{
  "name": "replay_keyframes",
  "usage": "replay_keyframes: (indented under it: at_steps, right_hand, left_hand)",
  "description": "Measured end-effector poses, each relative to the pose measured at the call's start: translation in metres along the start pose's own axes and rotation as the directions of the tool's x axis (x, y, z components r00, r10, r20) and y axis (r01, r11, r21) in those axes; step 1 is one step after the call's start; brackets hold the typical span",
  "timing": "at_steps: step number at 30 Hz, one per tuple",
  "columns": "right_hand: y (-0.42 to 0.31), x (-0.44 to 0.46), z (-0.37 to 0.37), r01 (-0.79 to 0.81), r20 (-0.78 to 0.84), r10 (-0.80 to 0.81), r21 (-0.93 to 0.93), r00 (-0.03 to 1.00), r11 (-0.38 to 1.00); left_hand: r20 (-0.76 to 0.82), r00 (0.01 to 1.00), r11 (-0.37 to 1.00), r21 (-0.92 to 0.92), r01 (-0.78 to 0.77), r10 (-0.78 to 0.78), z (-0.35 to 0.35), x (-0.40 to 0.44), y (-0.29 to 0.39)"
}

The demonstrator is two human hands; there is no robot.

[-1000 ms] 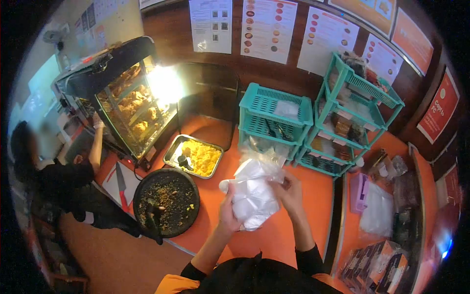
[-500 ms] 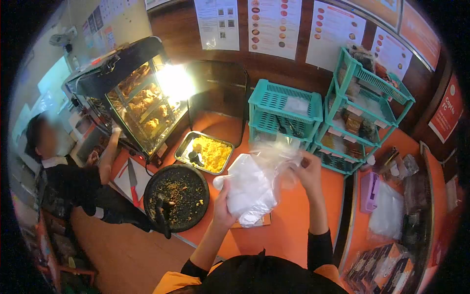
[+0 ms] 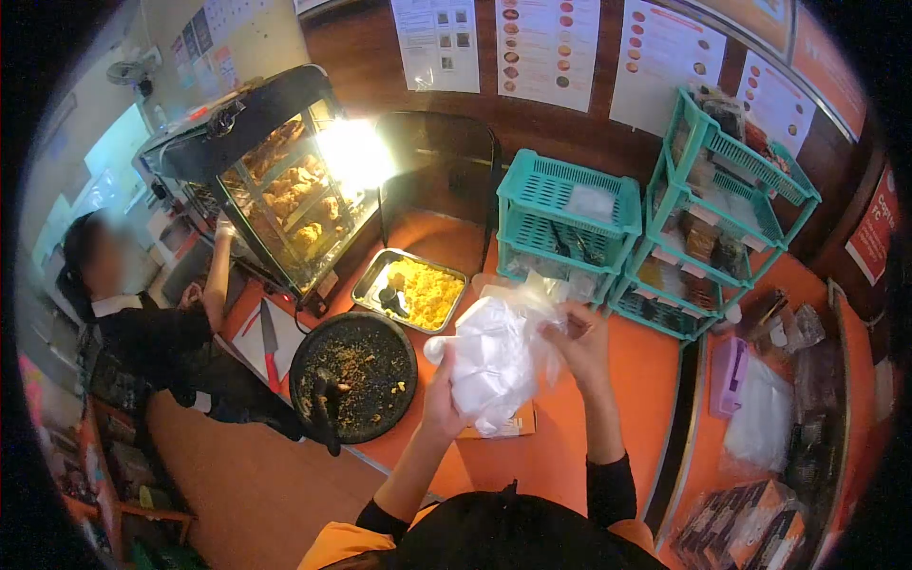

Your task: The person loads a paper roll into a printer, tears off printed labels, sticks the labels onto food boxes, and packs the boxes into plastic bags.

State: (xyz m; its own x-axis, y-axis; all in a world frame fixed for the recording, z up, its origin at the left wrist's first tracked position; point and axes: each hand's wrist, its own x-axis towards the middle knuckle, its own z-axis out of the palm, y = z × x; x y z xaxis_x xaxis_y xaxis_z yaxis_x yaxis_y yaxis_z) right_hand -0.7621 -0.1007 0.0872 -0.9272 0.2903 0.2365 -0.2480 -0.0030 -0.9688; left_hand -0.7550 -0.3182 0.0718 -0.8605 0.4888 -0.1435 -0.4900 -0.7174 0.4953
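A bulging white plastic bag is held up in front of me over the orange counter. My left hand grips its left side, the thumb lying along the plastic. On the other side my right hand has its fingers closed on the thin, clearer plastic at the bag's upper right. What the bag contains, if anything, is hidden. Below it, partly covered, a small orange box lies on the counter.
Left of the bag are a metal tray of yellow food and a black stone mortar with a pestle. A knife lies on a white board. Teal racks stand behind. Beside the lit food warmer another person stands.
My right hand has moved slightly left and down, closer to the left hand. The bag looks more crumpled. The whole view has shifted a little.
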Motion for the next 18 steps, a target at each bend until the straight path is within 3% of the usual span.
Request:
replay_keyframes:
  at_steps: [2, 6, 8, 9, 11, 12, 13, 14, 15, 16, 18]
  right_hand:
    - [0.001, 0.004, -0.007, 0.046, -0.103, -0.052, -0.059, 0.993, 0.997]
    - [0.004, 0.012, -0.057, 0.024, -0.189, -0.05, -0.137, 0.981, 0.99]
    - [0.009, 0.007, -0.099, -0.088, -0.402, -0.043, -0.302, 0.915, 0.949]
    - [0.008, -0.001, -0.115, -0.091, -0.431, -0.054, -0.309, 0.901, 0.947]
    - [0.004, -0.028, -0.139, -0.1, -0.581, -0.228, -0.476, 0.782, 0.874]
    - [0.013, -0.041, -0.148, -0.125, -0.623, -0.238, -0.481, 0.745, 0.868]
    - [0.028, -0.055, -0.158, -0.093, -0.613, -0.27, -0.494, 0.743, 0.864]
    - [0.02, -0.073, -0.159, -0.078, -0.618, -0.304, -0.512, 0.725, 0.855]
    - [0.009, -0.098, -0.163, -0.275, -0.628, -0.178, -0.554, 0.757, 0.786]
    - [-0.025, -0.117, -0.156, -0.476, -0.671, -0.03, -0.556, 0.741, 0.682]
    - [-0.061, -0.164, -0.157, -0.446, -0.697, -0.104, -0.558, 0.71, 0.7]
  left_hand:
    - [0.029, 1.0, 0.999, -0.052, -0.008, 0.01, -0.009, 0.003, 0.002]
    - [0.002, 0.998, 0.998, 0.01, -0.062, 0.062, -0.023, 0.016, 0.009]
    - [-0.091, 0.987, 0.985, 0.126, -0.122, 0.134, -0.018, 0.036, 0.015]
    - [0.052, 0.997, 0.998, 0.044, -0.055, 0.052, -0.01, 0.053, 0.019]
    - [0.039, 0.999, 0.993, 0.113, 0.023, -0.027, 0.001, 0.117, 0.025]
    - [0.108, 0.994, 0.986, 0.166, -0.01, -0.008, 0.01, 0.157, 0.03]
    - [0.121, 0.976, 0.811, 0.542, -0.22, 0.183, 0.05, 0.18, 0.039]
    - [0.217, 0.934, 0.564, 0.75, -0.346, 0.284, 0.071, 0.22, 0.041]
    - [0.324, 0.893, 0.368, 0.825, -0.428, 0.311, 0.073, 0.264, 0.054]
    - [0.378, 0.885, 0.277, 0.85, -0.449, 0.272, 0.076, 0.308, 0.059]
    - [0.428, 0.892, 0.187, 0.874, -0.449, 0.143, 0.054, 0.409, 0.074]
